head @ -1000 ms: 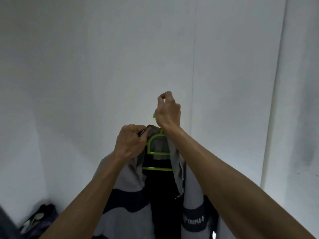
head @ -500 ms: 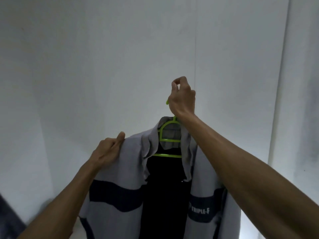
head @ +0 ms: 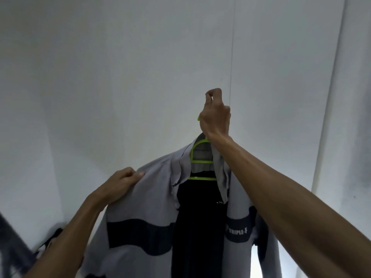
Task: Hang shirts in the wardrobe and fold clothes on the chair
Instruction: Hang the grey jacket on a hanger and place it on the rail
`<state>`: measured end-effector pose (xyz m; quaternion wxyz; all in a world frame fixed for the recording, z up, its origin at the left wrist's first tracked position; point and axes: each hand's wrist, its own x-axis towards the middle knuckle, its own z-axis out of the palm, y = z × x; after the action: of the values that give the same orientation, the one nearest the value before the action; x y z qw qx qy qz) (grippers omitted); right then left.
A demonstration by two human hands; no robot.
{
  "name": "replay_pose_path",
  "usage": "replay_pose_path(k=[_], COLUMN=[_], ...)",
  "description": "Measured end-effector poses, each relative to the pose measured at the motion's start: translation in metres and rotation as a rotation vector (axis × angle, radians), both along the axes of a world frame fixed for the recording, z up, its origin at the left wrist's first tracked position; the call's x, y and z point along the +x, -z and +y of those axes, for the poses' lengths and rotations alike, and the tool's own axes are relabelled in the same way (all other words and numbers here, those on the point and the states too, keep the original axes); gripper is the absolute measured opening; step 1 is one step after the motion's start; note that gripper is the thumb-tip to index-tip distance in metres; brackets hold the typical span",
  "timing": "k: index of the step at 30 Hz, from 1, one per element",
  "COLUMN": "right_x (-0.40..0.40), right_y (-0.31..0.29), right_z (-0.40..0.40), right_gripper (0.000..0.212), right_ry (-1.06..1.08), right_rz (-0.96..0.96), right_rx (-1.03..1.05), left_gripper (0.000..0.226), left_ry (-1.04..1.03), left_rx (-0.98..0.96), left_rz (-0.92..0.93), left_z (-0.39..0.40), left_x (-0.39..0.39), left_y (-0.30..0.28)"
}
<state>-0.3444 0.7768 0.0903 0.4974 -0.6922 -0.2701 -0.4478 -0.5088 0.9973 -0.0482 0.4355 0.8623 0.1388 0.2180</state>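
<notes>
The grey, dark-banded shirt [head: 140,207] sits on its lime-green plastic hanger [head: 200,155], not yet hung: right hand [head: 215,115] fisted round the hook, left hand [head: 120,183] gripping a shoulder.

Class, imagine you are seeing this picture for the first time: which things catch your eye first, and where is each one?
First comes the grey shirt with its dark band, filling the lower middle against the pale wall. Next is the bright green hanger at its collar, with the right hand gripping the hook above it. The left hand holds the shirt's shoulder, lower left.
</notes>
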Motion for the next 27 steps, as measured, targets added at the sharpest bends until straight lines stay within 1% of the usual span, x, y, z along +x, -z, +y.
replay_pose_path(k=[2,3,4,6,8,10,12,13,15,16,18,20,21,22,23,25,27], right_x=[0.0,0.001,0.001,0.001,0.003,0.005,0.003,0.001,-0.007,-0.011,-0.011,-0.003,0.004,0.011,0.018,0.032,0.042], right_y=[-0.004,-0.004,-0.003,0.002,0.002,-0.002,-0.007,-0.009,-0.013,-0.015,-0.019,-0.02,-0.019,-0.015,-0.007,0.016,0.051], right_z=[0.001,0.003,0.004,0.004,0.001,-0.003,-0.002,0.0,0.005,0.007,0.001,-0.016,-0.028,-0.043,-0.058,-0.084,-0.1], right_gripper=[0.017,0.016,0.015,0.015,0.015,0.016,0.016,0.016,0.016,0.017,0.02,0.022,0.023,0.027,0.036,0.061,0.078], right_ry=[-0.011,-0.012,-0.009,-0.006,-0.009,-0.025,-0.059,-0.088,-0.168,-0.209,-0.336,-0.492,-0.507,-0.475,-0.427,-0.303,-0.179], right_rz=[-0.013,-0.023,-0.029,-0.003,0.034,0.066,0.121,0.151,0.199,0.213,0.267,0.354,0.383,0.423,0.487,0.648,0.751], right_rx=[0.022,0.013,-0.021,-0.103,-0.079,-0.031,-0.026,-0.035,-0.05,-0.06,-0.083,-0.126,-0.187,-0.293,-0.426,-0.709,-0.924], left_gripper=[0.05,0.046,0.043,0.045,0.051,0.044,0.034,0.029,0.02,0.02,0.029,0.03,0.029,0.028,0.028,0.031,0.033], left_ry=[0.044,0.079,0.111,0.133,0.09,0.007,-0.078,-0.04,0.097,0.125,0.106,0.054,0.029,0.006,-0.015,-0.039,-0.057], left_rx=[-0.058,-0.076,-0.075,-0.042,-0.029,0.016,0.155,0.234,0.387,0.424,0.399,0.37,0.373,0.375,0.379,0.383,0.385], left_rz=[0.179,0.214,0.208,0.141,0.082,-0.025,-0.182,-0.226,-0.231,-0.24,-0.322,-0.378,-0.384,-0.384,-0.384,-0.382,-0.382], left_z=[0.001,0.002,0.003,0.004,0.004,0.004,-0.004,-0.015,-0.046,-0.059,-0.068,-0.056,-0.047,-0.039,-0.03,-0.017,-0.006], left_x=[-0.004,-0.005,-0.005,-0.003,-0.002,-0.001,0.007,0.015,0.032,0.039,0.048,0.05,0.051,0.05,0.05,0.047,0.042], left_y=[0.003,0.001,-0.002,-0.009,-0.011,-0.012,-0.017,-0.023,-0.034,-0.037,-0.04,-0.04,-0.04,-0.039,-0.039,-0.041,-0.043])
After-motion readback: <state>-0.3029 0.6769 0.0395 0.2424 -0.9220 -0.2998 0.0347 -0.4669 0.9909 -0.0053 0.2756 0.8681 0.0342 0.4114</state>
